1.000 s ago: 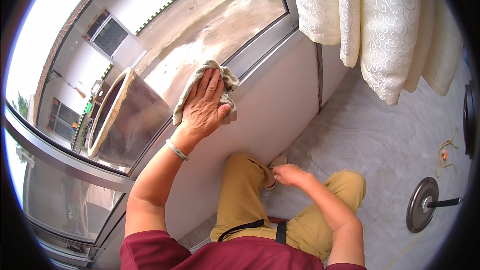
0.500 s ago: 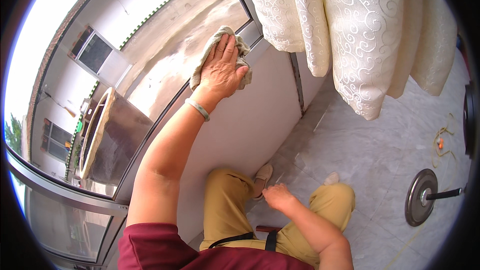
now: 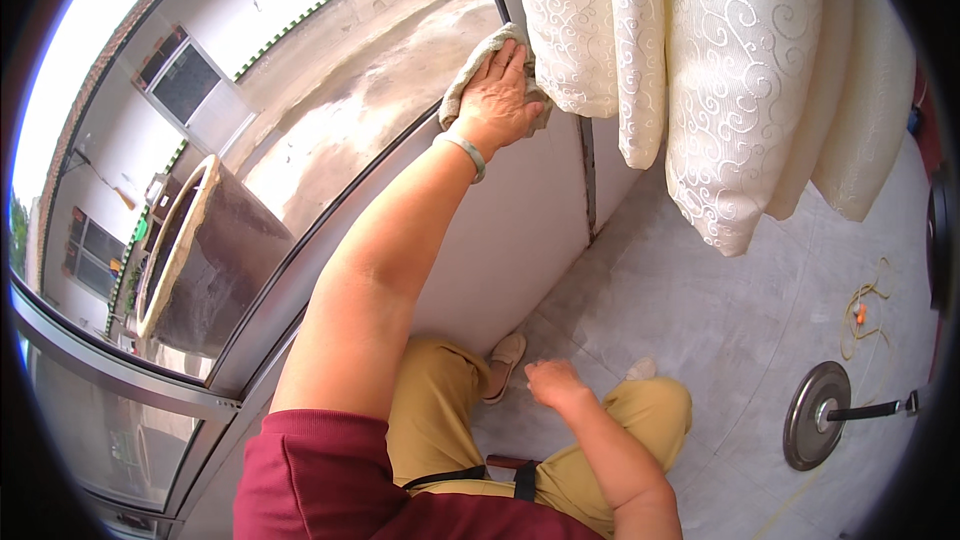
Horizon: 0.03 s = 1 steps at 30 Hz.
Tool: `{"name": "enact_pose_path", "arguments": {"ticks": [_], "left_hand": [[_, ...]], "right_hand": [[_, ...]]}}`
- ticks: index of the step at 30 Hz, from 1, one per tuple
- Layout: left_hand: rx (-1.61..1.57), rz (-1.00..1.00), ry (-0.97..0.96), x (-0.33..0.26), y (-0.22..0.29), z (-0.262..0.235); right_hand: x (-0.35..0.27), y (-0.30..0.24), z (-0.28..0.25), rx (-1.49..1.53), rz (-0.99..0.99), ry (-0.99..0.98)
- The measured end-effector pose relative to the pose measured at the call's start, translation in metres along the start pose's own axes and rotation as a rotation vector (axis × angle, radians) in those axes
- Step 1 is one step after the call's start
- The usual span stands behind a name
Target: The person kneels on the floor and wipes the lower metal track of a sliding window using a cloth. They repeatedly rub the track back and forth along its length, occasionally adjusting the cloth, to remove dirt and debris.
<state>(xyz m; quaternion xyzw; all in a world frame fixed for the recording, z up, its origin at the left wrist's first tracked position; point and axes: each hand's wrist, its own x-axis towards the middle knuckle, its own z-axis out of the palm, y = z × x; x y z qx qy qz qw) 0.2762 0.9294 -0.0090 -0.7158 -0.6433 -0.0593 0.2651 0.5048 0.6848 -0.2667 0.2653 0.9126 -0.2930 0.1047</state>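
Observation:
My left hand [image 3: 493, 100] presses a grey-green cleaning cloth [image 3: 462, 83] against the window frame, at the lower right corner of the glass [image 3: 330, 130]. Its fingers lie along the cloth, whose edges stick out on both sides. A pale bangle [image 3: 466, 152] circles that wrist. Low in front of my body, my right hand [image 3: 556, 383] hangs above the floor, between my knees. Its fingers are curled in and nothing shows in them.
Cream patterned curtains [image 3: 740, 90] hang close to the right of the cloth. On the grey tiled floor [image 3: 690, 290] stand a round metal weight plate on a bar [image 3: 815, 415] and a yellow cord [image 3: 855, 325]. Beyond the glass is a large brown vat [image 3: 215, 260].
My left hand has slid with the cloth up and to the right along the frame, toward the curtains. My right hand stays low and curled. The view has shifted slightly.

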Motion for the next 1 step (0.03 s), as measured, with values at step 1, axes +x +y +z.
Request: {"name": "enact_pose_path", "arguments": {"ticks": [1], "left_hand": [[0.082, 0.034, -0.078, -0.0016, -0.0004, -0.0027]], "right_hand": [[-0.0015, 0.0027, -0.0084, 0.022, 0.034, -0.031]]}}
